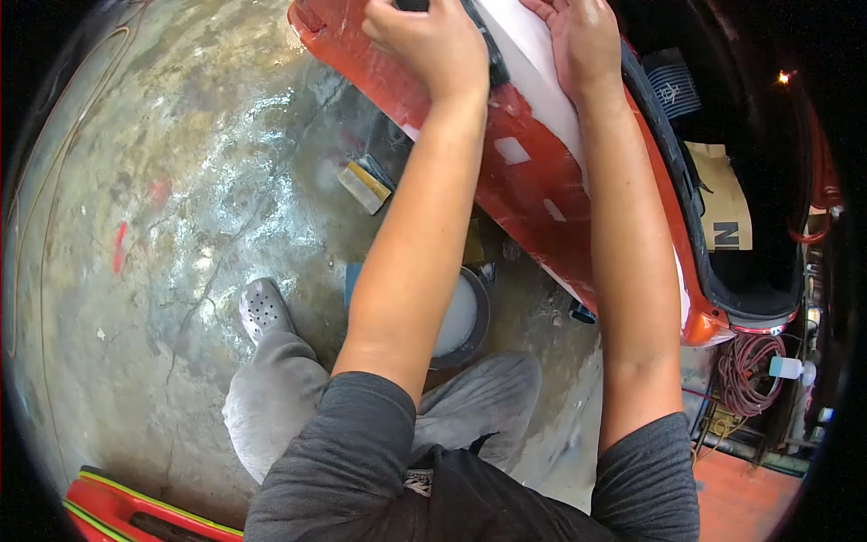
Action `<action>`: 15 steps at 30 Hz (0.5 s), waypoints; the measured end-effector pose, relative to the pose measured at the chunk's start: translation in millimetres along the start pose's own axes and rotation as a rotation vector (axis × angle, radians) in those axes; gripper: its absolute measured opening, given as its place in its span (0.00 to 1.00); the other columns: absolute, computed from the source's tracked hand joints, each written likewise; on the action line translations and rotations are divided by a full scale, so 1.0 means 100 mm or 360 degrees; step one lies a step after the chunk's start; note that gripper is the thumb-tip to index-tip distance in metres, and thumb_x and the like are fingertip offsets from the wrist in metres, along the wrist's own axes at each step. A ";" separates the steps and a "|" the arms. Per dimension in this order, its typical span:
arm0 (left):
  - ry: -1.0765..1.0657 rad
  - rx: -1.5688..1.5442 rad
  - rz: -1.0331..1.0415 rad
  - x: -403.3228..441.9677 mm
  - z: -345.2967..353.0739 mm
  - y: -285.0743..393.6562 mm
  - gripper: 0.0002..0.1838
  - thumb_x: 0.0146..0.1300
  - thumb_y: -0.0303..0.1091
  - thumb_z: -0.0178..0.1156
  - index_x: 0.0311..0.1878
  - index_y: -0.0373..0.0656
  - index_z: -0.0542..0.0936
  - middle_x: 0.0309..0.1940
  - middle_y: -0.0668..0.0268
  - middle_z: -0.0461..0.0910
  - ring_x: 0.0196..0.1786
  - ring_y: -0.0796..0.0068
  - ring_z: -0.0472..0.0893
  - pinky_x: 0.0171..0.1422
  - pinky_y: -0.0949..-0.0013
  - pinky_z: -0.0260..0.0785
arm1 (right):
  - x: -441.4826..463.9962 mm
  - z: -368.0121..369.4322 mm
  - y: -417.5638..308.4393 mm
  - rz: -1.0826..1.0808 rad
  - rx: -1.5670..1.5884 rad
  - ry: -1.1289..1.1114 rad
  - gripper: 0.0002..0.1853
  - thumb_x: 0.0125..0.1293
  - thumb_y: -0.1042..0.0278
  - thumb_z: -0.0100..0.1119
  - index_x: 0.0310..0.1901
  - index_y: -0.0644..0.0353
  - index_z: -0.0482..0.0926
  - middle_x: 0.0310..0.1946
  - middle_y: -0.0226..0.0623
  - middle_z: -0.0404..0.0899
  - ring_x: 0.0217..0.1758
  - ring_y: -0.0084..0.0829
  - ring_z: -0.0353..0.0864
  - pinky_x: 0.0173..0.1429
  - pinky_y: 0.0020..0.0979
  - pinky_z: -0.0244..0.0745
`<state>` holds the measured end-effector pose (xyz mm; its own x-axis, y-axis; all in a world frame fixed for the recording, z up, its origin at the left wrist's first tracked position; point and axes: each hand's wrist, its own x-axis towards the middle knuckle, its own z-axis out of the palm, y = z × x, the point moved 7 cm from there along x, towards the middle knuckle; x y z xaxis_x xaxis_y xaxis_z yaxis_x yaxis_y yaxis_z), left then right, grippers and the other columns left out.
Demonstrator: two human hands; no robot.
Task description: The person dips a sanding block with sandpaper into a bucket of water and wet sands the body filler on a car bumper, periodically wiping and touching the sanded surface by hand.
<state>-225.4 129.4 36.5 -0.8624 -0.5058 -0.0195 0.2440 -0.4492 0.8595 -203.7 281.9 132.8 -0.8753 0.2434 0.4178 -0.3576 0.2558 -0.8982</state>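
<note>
Near the top edge, my left hand (438, 50) is closed round a dark block (495, 61), held against a red car body panel (533, 190). The block lies beside a smooth white area (528, 36) of the panel. My right hand (585, 41) rests on the right side of that white area, fingers spread and partly cut off by the frame's top edge. Dull red paint with small pale patches covers the panel below my hands.
On the wet concrete floor (181, 298) lies a yellow-and-grey block (365, 185). A bucket of cloudy liquid (459, 316) stands between my legs. Brown paper (722, 194) sits in the dark opening at right, above a coiled hose (750, 375). A red part (117, 506) lies lower left.
</note>
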 end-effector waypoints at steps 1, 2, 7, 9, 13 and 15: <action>0.0064 0.0136 0.0102 -0.03 -0.03 0.03 0.26 0.71 0.44 0.67 0.54 0.25 0.76 0.52 0.41 0.78 0.56 0.48 0.78 0.66 0.55 0.68 | -0.01 0.00 -0.01 0.0000 0.0000 0.0007 0.14 0.77 0.58 0.59 0.52 0.60 0.81 0.47 0.32 0.81 0.53 0.26 0.80 0.59 0.32 0.75; 0.0127 0.0275 0.0208 -0.09 -0.05 0.06 0.25 0.72 0.44 0.67 0.52 0.24 0.77 0.51 0.42 0.78 0.55 0.50 0.78 0.64 0.55 0.68 | -0.02 0.01 -0.01 0.0002 0.0005 0.0016 0.14 0.77 0.58 0.59 0.52 0.60 0.80 0.47 0.32 0.81 0.53 0.27 0.80 0.59 0.32 0.74; -0.0192 0.0061 0.0127 -0.77 -0.15 -0.14 0.33 0.73 0.42 0.66 0.69 0.30 0.64 0.60 0.42 0.65 0.64 0.43 0.66 0.72 0.44 0.58 | -0.01 0.00 0.01 0.0002 0.0011 0.0029 0.14 0.77 0.57 0.59 0.52 0.59 0.81 0.47 0.32 0.81 0.53 0.27 0.80 0.59 0.32 0.74; -0.0161 -0.0039 0.0113 -0.44 -0.08 -0.18 0.33 0.73 0.43 0.67 0.67 0.30 0.64 0.59 0.41 0.66 0.63 0.43 0.67 0.72 0.46 0.58 | 0.00 -0.01 0.01 -0.0002 -0.0012 0.0020 0.14 0.77 0.57 0.59 0.52 0.59 0.81 0.47 0.31 0.81 0.53 0.27 0.80 0.59 0.32 0.74; -0.0066 0.0036 0.0031 0.18 0.02 0.06 0.24 0.71 0.43 0.67 0.44 0.24 0.78 0.41 0.44 0.81 0.47 0.51 0.80 0.57 0.53 0.70 | -0.03 -0.01 0.01 0.0000 -0.0084 0.0060 0.14 0.77 0.57 0.60 0.52 0.59 0.81 0.47 0.31 0.81 0.52 0.26 0.80 0.59 0.32 0.74; 0.0003 0.0116 0.0214 -0.14 -0.01 -0.09 0.26 0.71 0.42 0.67 0.53 0.26 0.71 0.47 0.43 0.74 0.54 0.46 0.73 0.64 0.49 0.64 | -0.01 0.02 -0.01 0.0006 -0.0117 0.0083 0.14 0.77 0.57 0.60 0.52 0.59 0.81 0.46 0.30 0.81 0.51 0.25 0.80 0.58 0.31 0.74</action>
<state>-214.6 139.6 28.9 -0.8234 -0.5591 0.0975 0.3242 -0.3224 0.8893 -203.5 279.6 132.8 -0.8578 0.2923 0.4227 -0.3277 0.3224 -0.8881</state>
